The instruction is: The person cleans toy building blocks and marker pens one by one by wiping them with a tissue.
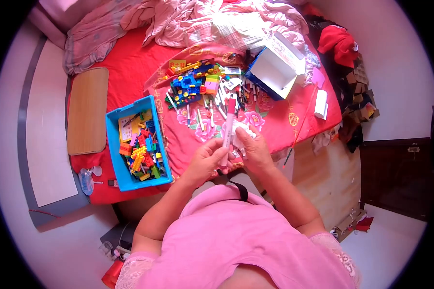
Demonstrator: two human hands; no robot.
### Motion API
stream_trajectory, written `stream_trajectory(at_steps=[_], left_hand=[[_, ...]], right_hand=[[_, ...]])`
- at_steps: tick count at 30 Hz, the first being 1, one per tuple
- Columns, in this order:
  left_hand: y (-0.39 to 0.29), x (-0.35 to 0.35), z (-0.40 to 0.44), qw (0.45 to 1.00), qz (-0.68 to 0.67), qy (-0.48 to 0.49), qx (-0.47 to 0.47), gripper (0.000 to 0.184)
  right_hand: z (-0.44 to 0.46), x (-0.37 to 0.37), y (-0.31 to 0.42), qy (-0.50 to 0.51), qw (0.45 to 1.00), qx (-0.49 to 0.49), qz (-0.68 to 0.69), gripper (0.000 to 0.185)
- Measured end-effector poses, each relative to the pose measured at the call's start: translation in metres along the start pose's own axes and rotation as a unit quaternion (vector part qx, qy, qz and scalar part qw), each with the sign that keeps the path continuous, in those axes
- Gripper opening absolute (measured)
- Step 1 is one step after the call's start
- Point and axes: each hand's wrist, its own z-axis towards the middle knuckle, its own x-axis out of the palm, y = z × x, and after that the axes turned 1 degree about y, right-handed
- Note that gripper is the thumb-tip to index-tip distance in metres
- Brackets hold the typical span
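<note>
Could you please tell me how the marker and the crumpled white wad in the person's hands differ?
The marker is long, straight and slim, while the white wad is bunched up and irregular. The marker is pinkish with a darker pink upper end, whereas the wad looks white all over. The left hand grips the marker; the right hand holds the wad. Both are held close together.

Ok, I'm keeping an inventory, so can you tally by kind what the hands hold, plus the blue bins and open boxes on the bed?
Marker: 1
White wad: 1
Blue bin: 1
Open box: 1
Total: 4
</note>
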Motion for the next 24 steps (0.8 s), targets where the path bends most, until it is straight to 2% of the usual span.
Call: stream_trajectory(at_steps=[2,3,7,11,14,16,18,19,24], left_hand=[[0.0,0.008,0.009,0.999,-0.015,-0.027,0.013,0.023],[0.001,0.014,0.014,0.999,-0.015,-0.048,0.007,0.026],[0.016,0.036,0.035,0.992,-0.017,-0.123,0.0,0.034],[0.029,0.054,0.05,0.98,0.016,-0.198,0.026,0.037],[0.035,0.057,0.053,0.969,0.084,-0.223,0.06,0.033],[0.038,0.065,0.055,0.925,0.233,-0.279,0.109,0.032],[0.033,0.074,0.057,0.84,0.417,-0.307,0.164,0.033],[0.03,0.08,0.057,0.813,0.455,-0.318,0.175,0.033],[0.024,0.096,0.058,0.787,0.514,-0.292,0.177,0.036]], right_hand=[[0.007,-0.006,0.012,0.008,1.0,-0.015,-0.015,0.023],[0.01,-0.012,0.02,0.017,0.997,-0.029,-0.066,0.03],[0.023,-0.022,0.051,0.049,0.997,0.02,-0.056,0.041],[0.03,-0.039,0.051,0.133,0.988,0.057,-0.052,0.038],[0.033,-0.042,0.06,0.151,0.986,0.069,-0.032,0.037],[0.035,-0.045,0.06,0.156,0.984,0.048,-0.067,0.034],[0.036,-0.048,0.059,0.176,0.973,0.002,-0.146,0.031],[0.037,-0.049,0.061,0.17,0.977,0.009,-0.129,0.029],[0.044,-0.058,0.075,0.089,0.993,0.013,-0.079,0.021]])
